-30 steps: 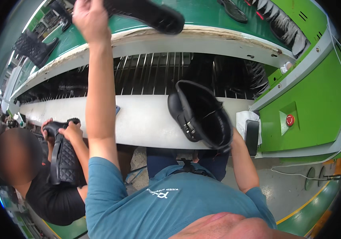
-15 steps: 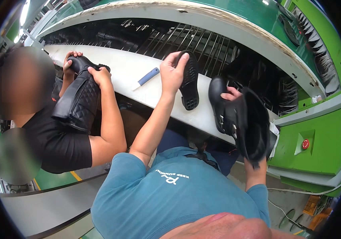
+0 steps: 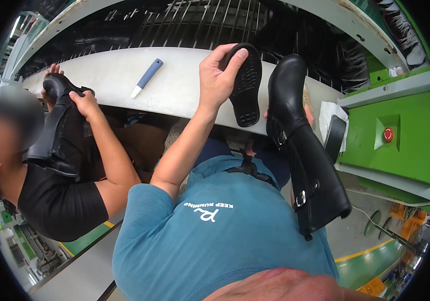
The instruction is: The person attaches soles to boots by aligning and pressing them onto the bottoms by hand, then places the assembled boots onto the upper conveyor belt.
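My left hand (image 3: 219, 78) pinches a black shoe sole (image 3: 247, 88) near its upper end, thumb on the patterned face. The sole hangs over the near edge of the white bench. Just right of it, a tall black boot (image 3: 303, 135) with metal buckles is in my right hand (image 3: 309, 115), toe pointing away and shaft slanting down toward my body. Most of that hand is hidden behind the boot; only bits of fingers show at its sides. The sole and boot are apart. A blue-handled tool with a short pale blade (image 3: 148, 78) lies on the bench left of my hands.
On the left, a co-worker handles another black boot (image 3: 57, 125). The white bench (image 3: 109, 75) runs in front of a metal rod rack (image 3: 200, 25). At right stands a green machine (image 3: 365, 160) with a red button, beside some white paper or cloth (image 3: 331, 113).
The boot has turned: its shaft opening faced me before, and now its buckled side shows at full length. My left hand keeps hold of the sole. The view has shifted somewhat.
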A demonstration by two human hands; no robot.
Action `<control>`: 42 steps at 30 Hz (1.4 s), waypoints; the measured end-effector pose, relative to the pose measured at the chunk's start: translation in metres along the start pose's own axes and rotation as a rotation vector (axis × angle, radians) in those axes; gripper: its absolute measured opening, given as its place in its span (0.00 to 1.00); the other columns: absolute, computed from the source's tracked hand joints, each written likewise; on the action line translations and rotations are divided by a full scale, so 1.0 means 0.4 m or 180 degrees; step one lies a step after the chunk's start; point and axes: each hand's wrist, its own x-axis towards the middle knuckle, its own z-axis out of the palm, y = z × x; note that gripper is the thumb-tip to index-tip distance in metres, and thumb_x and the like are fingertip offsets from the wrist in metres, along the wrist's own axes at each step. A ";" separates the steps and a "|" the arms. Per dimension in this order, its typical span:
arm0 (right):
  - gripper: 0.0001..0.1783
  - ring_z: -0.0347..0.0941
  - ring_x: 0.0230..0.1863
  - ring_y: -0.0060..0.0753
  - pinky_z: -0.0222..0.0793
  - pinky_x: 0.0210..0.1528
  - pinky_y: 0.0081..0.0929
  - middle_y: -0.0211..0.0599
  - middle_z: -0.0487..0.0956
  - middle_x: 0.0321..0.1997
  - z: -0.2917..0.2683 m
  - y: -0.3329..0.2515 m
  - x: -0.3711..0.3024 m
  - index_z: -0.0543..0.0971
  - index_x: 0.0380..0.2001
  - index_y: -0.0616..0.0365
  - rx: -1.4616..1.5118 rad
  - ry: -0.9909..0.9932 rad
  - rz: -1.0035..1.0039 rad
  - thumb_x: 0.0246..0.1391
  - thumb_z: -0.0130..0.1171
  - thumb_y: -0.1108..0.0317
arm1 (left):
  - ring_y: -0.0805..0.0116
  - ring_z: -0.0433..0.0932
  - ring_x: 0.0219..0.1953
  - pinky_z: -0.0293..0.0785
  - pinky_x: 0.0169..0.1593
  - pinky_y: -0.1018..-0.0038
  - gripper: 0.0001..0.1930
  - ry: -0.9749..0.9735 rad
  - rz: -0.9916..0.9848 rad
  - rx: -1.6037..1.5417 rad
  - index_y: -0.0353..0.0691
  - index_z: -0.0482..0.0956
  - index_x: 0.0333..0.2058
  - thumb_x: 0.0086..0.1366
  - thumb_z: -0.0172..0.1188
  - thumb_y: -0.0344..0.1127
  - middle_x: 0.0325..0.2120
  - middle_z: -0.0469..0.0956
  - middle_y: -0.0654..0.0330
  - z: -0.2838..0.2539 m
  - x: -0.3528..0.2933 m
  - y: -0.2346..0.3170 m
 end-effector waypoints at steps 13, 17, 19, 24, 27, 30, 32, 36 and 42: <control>0.59 0.88 0.42 0.41 0.89 0.35 0.25 0.60 0.82 0.52 0.191 0.088 -0.102 0.70 0.68 0.73 -0.0691 -0.0556 -0.1175 0.62 0.61 0.21 | 0.68 0.85 0.54 0.80 0.62 0.71 0.25 -0.0782 0.0141 -0.0028 0.31 0.78 0.66 0.76 0.71 0.36 0.52 0.87 0.54 0.011 -0.039 0.080; 0.74 0.87 0.44 0.35 0.88 0.39 0.21 0.48 0.83 0.50 0.195 0.097 -0.096 0.69 0.67 0.72 -0.1065 -0.0683 -0.0788 0.41 0.70 0.11 | 0.62 0.86 0.57 0.81 0.65 0.67 0.36 -0.0899 0.0249 0.0242 0.31 0.78 0.67 0.63 0.82 0.36 0.54 0.87 0.49 0.001 -0.059 0.109; 0.73 0.86 0.44 0.34 0.86 0.42 0.24 0.48 0.83 0.50 0.193 0.096 -0.101 0.68 0.67 0.72 -0.1177 -0.0616 -0.0787 0.41 0.69 0.11 | 0.62 0.88 0.55 0.84 0.62 0.67 0.35 -0.0892 0.0383 0.0380 0.31 0.78 0.66 0.63 0.82 0.35 0.54 0.88 0.48 -0.001 -0.065 0.114; 0.66 0.75 0.69 0.40 0.74 0.69 0.37 0.53 0.71 0.72 0.199 0.092 -0.117 0.58 0.80 0.67 -0.1293 -0.1035 -0.0721 0.58 0.63 0.22 | 0.62 0.90 0.53 0.86 0.60 0.67 0.33 -0.0821 0.0435 0.0382 0.31 0.80 0.64 0.63 0.82 0.33 0.52 0.90 0.49 0.000 -0.072 0.114; 0.69 0.80 0.60 0.40 0.80 0.61 0.35 0.54 0.75 0.64 0.205 0.095 -0.121 0.60 0.76 0.68 -0.1333 -0.0745 -0.0711 0.52 0.64 0.19 | 0.62 0.90 0.52 0.87 0.58 0.68 0.30 -0.0798 0.0492 0.0387 0.31 0.81 0.62 0.63 0.81 0.32 0.51 0.90 0.49 0.002 -0.073 0.113; 0.69 0.80 0.60 0.40 0.80 0.60 0.36 0.54 0.76 0.64 0.202 0.092 -0.117 0.60 0.76 0.68 -0.1341 -0.0769 -0.0671 0.51 0.64 0.19 | 0.63 0.90 0.51 0.88 0.57 0.69 0.28 -0.0770 0.0570 0.0431 0.32 0.83 0.61 0.64 0.81 0.32 0.51 0.90 0.50 0.003 -0.073 0.110; 0.66 0.76 0.68 0.41 0.75 0.69 0.38 0.54 0.72 0.71 0.196 0.090 -0.111 0.59 0.79 0.67 -0.1315 -0.1014 -0.0658 0.57 0.63 0.23 | 0.63 0.91 0.50 0.88 0.56 0.69 0.27 -0.0749 0.0589 0.0457 0.32 0.83 0.60 0.64 0.81 0.31 0.51 0.90 0.51 0.003 -0.074 0.109; 0.66 0.77 0.68 0.42 0.76 0.68 0.38 0.55 0.72 0.70 0.184 0.090 -0.101 0.59 0.79 0.68 -0.1353 -0.1049 -0.0651 0.56 0.63 0.24 | 0.61 0.90 0.52 0.88 0.57 0.67 0.27 -0.0773 0.0597 0.0500 0.30 0.83 0.61 0.65 0.79 0.29 0.51 0.90 0.48 -0.001 -0.075 0.113; 0.64 0.77 0.67 0.42 0.76 0.69 0.38 0.55 0.72 0.70 0.189 0.095 -0.107 0.59 0.79 0.68 -0.1298 -0.0976 -0.0694 0.57 0.62 0.26 | 0.59 0.90 0.54 0.88 0.60 0.66 0.27 -0.0822 0.0615 0.0642 0.27 0.81 0.62 0.67 0.77 0.27 0.53 0.89 0.44 -0.003 -0.081 0.119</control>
